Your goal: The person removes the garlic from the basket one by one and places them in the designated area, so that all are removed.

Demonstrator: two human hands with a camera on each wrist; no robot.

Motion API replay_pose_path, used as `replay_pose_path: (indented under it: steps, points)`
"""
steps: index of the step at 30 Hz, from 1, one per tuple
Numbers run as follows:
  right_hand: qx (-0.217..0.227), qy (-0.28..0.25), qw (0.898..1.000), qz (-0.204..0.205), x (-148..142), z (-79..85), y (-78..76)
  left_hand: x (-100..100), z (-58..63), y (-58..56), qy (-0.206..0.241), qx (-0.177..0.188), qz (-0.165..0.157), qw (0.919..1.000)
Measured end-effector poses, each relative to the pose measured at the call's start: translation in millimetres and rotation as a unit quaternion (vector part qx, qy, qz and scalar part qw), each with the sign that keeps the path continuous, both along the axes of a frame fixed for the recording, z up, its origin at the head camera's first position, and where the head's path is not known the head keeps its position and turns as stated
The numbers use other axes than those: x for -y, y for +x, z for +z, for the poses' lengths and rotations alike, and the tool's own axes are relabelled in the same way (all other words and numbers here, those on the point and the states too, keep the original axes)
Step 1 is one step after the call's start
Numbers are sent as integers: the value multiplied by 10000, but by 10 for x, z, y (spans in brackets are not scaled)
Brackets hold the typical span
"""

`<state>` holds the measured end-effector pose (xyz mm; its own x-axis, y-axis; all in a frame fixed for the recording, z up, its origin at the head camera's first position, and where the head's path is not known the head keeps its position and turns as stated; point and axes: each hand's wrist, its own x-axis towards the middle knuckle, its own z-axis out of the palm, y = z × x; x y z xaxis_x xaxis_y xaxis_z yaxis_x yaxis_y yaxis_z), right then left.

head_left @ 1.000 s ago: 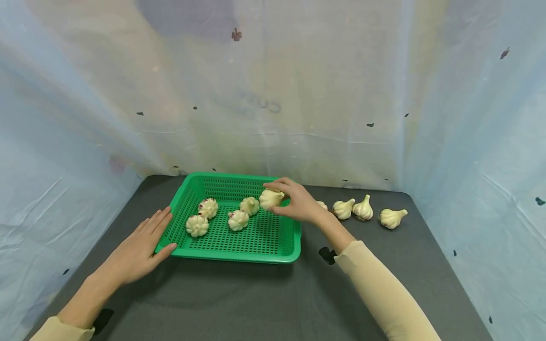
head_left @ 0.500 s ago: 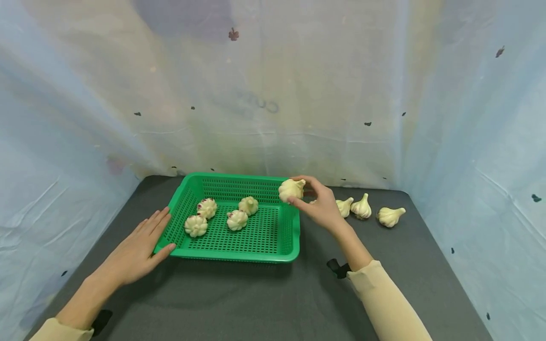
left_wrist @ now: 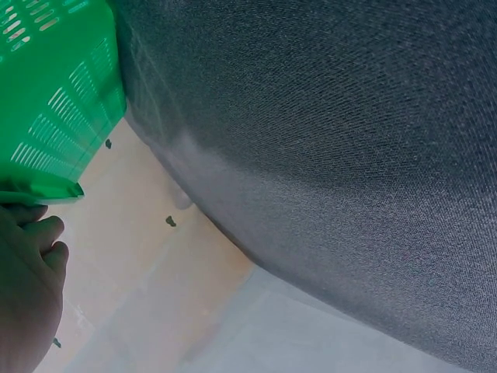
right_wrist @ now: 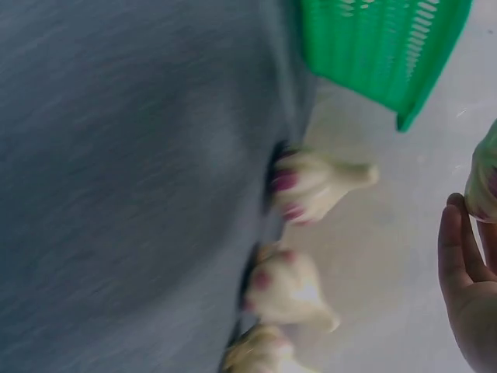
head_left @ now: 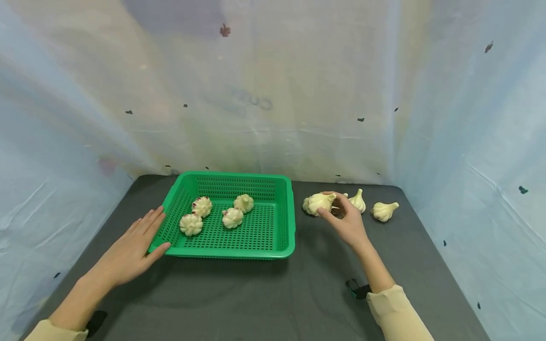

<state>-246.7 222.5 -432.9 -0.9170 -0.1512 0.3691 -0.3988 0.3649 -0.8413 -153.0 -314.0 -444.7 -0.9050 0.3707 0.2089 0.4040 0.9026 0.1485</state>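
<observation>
A garlic bulb point(head_left: 321, 202) is pinched between the thumb and fingers of my right hand point(head_left: 350, 224), right of the green basket. In the right wrist view this held bulb point(right_wrist: 484, 175) shows at the right edge, raised above the table. It partly covers another bulb point(head_left: 307, 207) in the head view. My left hand point(head_left: 128, 253) rests with straight fingers on the left rim of the green plastic basket point(head_left: 230, 254). Inside the basket lie several bulbs, among them a purple-tipped garlic bulb point(head_left: 202, 206) at the left.
On the dark cloth-covered table point(head_left: 239, 298), a garlic bulb point(head_left: 384, 211) lies far right and another bulb point(head_left: 357, 201) stands beside my right fingers. Pale hanging sheets point(head_left: 298, 94) close off the back and both sides.
My right hand has carried the held bulb from over the basket's right side, out across the rim, and down towards the bulbs on the table. My left hand has stayed on the rim.
</observation>
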Motion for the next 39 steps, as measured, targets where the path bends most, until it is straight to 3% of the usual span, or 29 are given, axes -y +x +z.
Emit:
replay_pose_path:
  steps: [9, 19, 28, 39]
  points:
    - [519, 926, 9943, 117, -214, -251, 30, -5, 7, -5, 31, -41, -23, 10000]
    - [614, 1905, 9761, 852, -230, -458, -40, -15, 15, 8, 42, 12, 28, 10000]
    - [801, 2148, 9642, 1330, -173, -534, -77, -15, 16, 10, 13, 34, 40, 10000]
    - [1080, 2204, 9615, 1235, -115, -553, -96, -12, 6, 6, 37, -12, 19, 10000]
